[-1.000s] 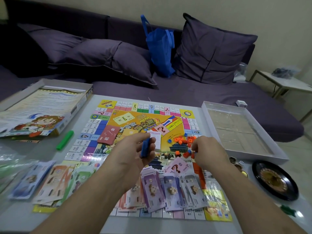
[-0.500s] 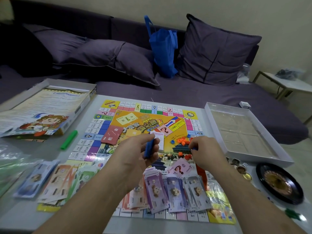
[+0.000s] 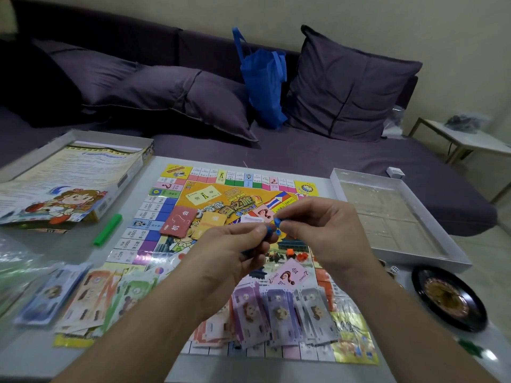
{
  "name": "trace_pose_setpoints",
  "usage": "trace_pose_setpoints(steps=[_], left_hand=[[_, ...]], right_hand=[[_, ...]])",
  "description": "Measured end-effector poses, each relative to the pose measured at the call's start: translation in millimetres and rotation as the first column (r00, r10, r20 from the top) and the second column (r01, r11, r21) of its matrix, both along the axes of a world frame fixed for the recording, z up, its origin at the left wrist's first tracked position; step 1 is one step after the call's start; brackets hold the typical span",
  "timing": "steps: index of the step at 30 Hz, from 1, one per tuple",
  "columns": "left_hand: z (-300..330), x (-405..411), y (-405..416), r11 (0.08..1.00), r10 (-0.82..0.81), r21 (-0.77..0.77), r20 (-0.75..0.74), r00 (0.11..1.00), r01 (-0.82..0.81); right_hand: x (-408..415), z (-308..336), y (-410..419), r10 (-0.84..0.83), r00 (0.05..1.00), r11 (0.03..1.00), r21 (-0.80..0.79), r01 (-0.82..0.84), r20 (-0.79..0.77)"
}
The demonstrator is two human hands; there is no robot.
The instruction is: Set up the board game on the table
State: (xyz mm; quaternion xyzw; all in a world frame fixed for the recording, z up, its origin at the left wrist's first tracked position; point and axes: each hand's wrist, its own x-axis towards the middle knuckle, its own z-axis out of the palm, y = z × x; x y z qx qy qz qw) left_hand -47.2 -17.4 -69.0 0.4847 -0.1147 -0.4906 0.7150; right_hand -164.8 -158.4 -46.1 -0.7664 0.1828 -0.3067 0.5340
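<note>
Both hands have come together above the board [image 3: 240, 194]. Left hand [image 3: 235, 250] holds a blue stick [image 3: 268, 233]; right hand [image 3: 318, 230] pinches a blue piece [image 3: 278, 222], maybe to join them.

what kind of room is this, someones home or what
Most likely a home living room: a dark purple sofa with loose cushions stands right behind the low table, and a small side table stands at the wall.
</note>
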Motion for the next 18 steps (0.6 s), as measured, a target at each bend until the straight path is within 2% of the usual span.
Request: trace_pose_setpoints(steps=[5, 13, 18], left_hand=[[2.3, 0.9, 1.6, 0.999, 0.004, -0.052, -0.020, 1.000, -0.006], [2.8, 0.1, 2.2, 1.000, 0.021, 0.004, 0.120, 0.993, -0.022], [0.8, -1.4, 2.8, 0.998, 0.067, -0.024, 0.116, 0.991, -0.064]], right_hand=[[-1.1, -1.8, 1.5, 0.005, 1.000, 0.999, -0.033, -0.006, -0.029], [0.9, -1.8, 3.8, 0.019, 0.999, 0.987, -0.158, -0.025, -0.038], [3.5, -2.1, 7.6, 0.009, 1.000, 0.985, -0.173, -0.010, -0.006]])
